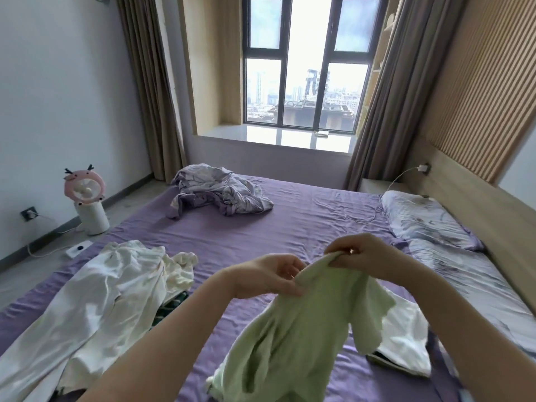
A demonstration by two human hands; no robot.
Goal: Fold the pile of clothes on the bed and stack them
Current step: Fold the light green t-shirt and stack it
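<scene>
A pale green garment [293, 332] hangs in the air above the purple bed [290, 224]. My left hand [269, 275] pinches its upper edge and my right hand [359, 255] grips the same edge a little higher and to the right. The cloth droops below both hands, with a sleeve dangling on the right. White clothes [107, 294] lie unfolded in a heap at the bed's left side, partly covering a dark patterned piece [171, 306]. A white folded piece [406, 340] lies on the bed under the green garment, at the right.
A crumpled lilac quilt [217, 192] sits at the far side of the bed. Two floral pillows [423, 219] lie along the wooden headboard on the right. A pink fan [87, 198] stands on the floor at the left, near a wall socket.
</scene>
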